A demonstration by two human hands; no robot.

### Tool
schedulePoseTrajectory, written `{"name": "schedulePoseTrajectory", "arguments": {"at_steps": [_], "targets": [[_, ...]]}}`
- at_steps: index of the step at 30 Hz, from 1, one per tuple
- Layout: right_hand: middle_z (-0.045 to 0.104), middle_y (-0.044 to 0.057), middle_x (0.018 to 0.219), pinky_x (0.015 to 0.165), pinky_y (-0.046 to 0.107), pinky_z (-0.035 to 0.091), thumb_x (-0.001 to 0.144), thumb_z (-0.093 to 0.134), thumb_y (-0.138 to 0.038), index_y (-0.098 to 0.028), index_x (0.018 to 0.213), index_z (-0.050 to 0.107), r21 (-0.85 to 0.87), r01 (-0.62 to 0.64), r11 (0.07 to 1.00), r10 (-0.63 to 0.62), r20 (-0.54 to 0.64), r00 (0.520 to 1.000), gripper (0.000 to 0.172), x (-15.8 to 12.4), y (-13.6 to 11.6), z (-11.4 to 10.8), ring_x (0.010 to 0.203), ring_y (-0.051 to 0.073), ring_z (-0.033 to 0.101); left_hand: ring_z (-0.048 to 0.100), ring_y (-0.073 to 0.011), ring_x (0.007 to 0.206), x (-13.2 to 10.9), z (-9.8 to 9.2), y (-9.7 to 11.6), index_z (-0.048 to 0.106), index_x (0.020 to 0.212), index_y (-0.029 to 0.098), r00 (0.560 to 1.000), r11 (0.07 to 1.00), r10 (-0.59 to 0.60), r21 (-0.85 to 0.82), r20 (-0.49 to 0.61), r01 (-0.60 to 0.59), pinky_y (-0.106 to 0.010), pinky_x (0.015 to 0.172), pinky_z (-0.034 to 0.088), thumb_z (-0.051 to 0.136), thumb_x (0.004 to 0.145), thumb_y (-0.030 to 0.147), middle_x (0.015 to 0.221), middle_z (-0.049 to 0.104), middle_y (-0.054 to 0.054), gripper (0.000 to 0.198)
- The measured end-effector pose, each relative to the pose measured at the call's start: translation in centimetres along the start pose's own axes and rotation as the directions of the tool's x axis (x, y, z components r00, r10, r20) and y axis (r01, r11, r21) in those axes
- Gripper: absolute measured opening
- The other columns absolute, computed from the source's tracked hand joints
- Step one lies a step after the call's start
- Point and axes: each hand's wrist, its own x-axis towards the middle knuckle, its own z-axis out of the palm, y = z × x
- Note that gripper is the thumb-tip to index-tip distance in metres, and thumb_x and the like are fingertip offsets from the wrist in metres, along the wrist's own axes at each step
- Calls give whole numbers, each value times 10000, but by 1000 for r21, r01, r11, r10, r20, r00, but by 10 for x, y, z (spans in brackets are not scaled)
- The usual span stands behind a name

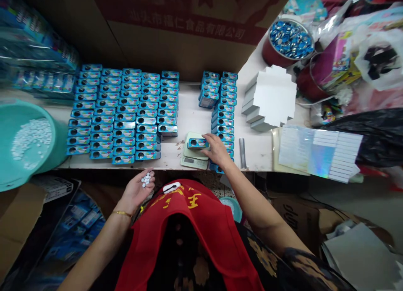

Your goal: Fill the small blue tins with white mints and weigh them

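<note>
Cupped in my left hand (140,188), palm up below the table's front edge, lie several small white candies (146,180). My right hand (216,150) grips the right end of a small blue tin (197,143) between thumb and fingers. That tin has a round dark opening at its left and rests on a pale green digital scale (194,161). Rows of similar blue tins (124,142) stand left of the scale. Another column of blue tins (225,115) runs right behind my right hand, which partly hides it.
A turquoise basin (52,133) of white candies stands far left. Right of the tins are a metal strip (242,153), stacked white card (277,93) and sticker sheets (321,150). A red pot (270,51) of blue lids is behind. A big cardboard box (151,43) walls the back.
</note>
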Motion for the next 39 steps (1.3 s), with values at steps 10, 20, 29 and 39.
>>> {"name": "schedulePoseTrajectory", "arguments": {"at_steps": [10, 20, 29, 39], "targets": [[573, 100, 1021, 776, 365, 406, 818, 509, -290, -161, 1234, 456, -192, 256, 947, -248, 63, 967, 439, -15, -85, -25, 892, 233, 481, 556, -115, 504, 34, 67, -17, 582, 789, 94, 994, 994, -105, 29, 39, 104, -192, 404, 428, 447, 838, 165, 615, 578, -58, 160], [568, 96, 998, 734, 355, 386, 802, 518, -260, -154, 1218, 463, -286, 256, 923, -232, 115, 966, 433, -25, -92, -31, 861, 234, 455, 526, -102, 472, 37, 85, -20, 574, 794, 99, 991, 994, -110, 24, 81, 108, -166, 359, 375, 427, 850, 193, 590, 567, -52, 184], [577, 105, 999, 771, 370, 398, 819, 470, -236, -177, 1225, 463, -279, 229, 933, -219, 67, 973, 410, -28, -81, -26, 884, 246, 476, 531, -103, 478, 41, 91, -26, 587, 781, 92, 990, 992, -118, 45, 74, 114, -175, 384, 398, 459, 839, 180, 597, 566, -64, 166], [581, 93, 1039, 836, 368, 441, 771, 558, -296, -171, 1110, 520, 173, -52, 984, 65, -68, 996, 363, -13, -8, 15, 967, 225, 542, 544, -101, 527, 27, 65, -12, 604, 791, 76, 997, 996, -75, 48, -6, 75, -173, 407, 426, 477, 816, 124, 644, 576, -70, 138]]}}
